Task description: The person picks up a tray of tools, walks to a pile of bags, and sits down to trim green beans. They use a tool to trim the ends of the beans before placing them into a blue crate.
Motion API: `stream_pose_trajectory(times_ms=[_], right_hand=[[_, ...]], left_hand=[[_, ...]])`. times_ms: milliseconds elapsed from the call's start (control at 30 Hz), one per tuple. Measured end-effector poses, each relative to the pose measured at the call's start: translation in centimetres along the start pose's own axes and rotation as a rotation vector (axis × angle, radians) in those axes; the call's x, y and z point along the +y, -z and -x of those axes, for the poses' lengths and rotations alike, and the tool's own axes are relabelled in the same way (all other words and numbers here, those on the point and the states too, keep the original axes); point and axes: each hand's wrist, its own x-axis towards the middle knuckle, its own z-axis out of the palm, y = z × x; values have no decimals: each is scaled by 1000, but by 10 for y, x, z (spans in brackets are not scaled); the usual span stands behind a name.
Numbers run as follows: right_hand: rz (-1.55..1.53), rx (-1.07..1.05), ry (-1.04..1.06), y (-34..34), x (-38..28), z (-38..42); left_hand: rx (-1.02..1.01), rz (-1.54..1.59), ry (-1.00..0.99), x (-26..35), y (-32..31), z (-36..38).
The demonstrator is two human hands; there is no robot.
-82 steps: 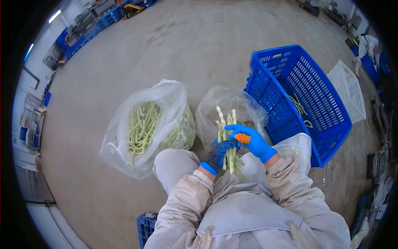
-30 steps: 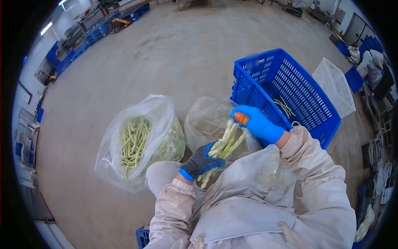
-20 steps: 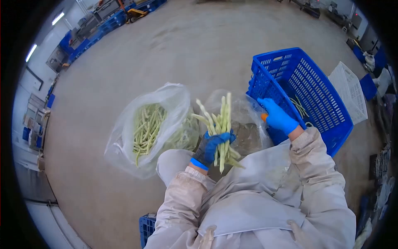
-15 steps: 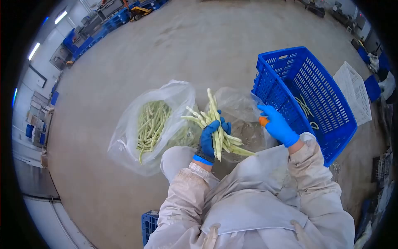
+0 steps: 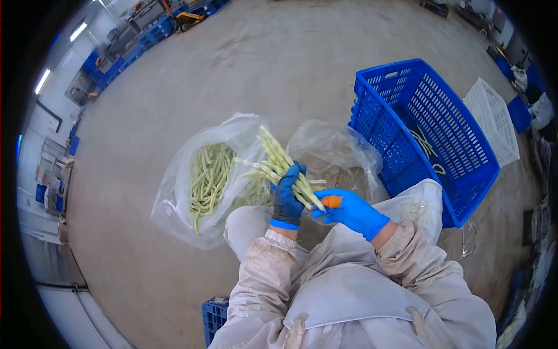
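Observation:
My left hand [image 5: 288,195], in a dark blue glove, is wrapped around a bunch of long pale green beans [image 5: 275,152]. The bunch slants from upper left down toward my right hand, and some beans stick out to the left. My right hand [image 5: 351,214], gloved in bright blue, has its fingertips closed at the lower ends of these beans. An orange piece [image 5: 332,202] shows at its fingers; I cannot tell whether it is worn or held. Left of the hands, an open clear plastic bag [image 5: 174,192] holds many more green beans [image 5: 212,177].
Beyond my hands lies another clear bag [image 5: 331,136] with bits of trimmings inside. At the right stands a blue perforated crate [image 5: 401,157] with a few beans [image 5: 423,142] in it. Behind it is a white crate [image 5: 491,119]. Another blue crate [image 5: 214,317] is at lower left.
My right hand has moved left and down from beside the blue crate to the lower bean ends. The bunch in my left hand has tilted further left.

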Motion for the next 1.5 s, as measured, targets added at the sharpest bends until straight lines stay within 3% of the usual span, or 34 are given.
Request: stream_pose_trajectory(times_ms=[100,233,300,400,533,633,700,867,933,1033,1100,1267,1333,1500], right_hand=[[-121,80,18,17,1,-1],[-216,58,45,32,3,-1],[116,119,151,24,9,2],[348,187,321,16,22,-3],[268,289,363,12,41,-16],[305,406,485,16,49,-22],[371,439,541,18,50,-22],[283,352,511,28,38,-13],[283,376,443,31,34,-13],[431,407,535,36,28,-13],[933,487,684,36,21,-7],[1031,432,572,36,23,-7],[1074,437,534,39,25,-9],[1334,498,498,54,38,-22]], left_hand=[[-6,-372,-274,-1,2,0],[111,-357,-274,-7,-4,2],[125,-376,-310,-9,-3,1],[163,-368,-305,-15,3,0],[203,-301,-282,-26,11,-1],[253,-225,-173,-31,15,-2],[166,-75,-6,-31,17,-4],[61,124,205,-20,2,10],[104,39,141,-16,-11,17],[70,-111,139,-14,-7,18],[90,-139,48,-20,0,10],[118,-243,-156,-24,-2,14],[88,-418,-332,-27,-11,19],[46,-510,-364,-31,-9,20]])
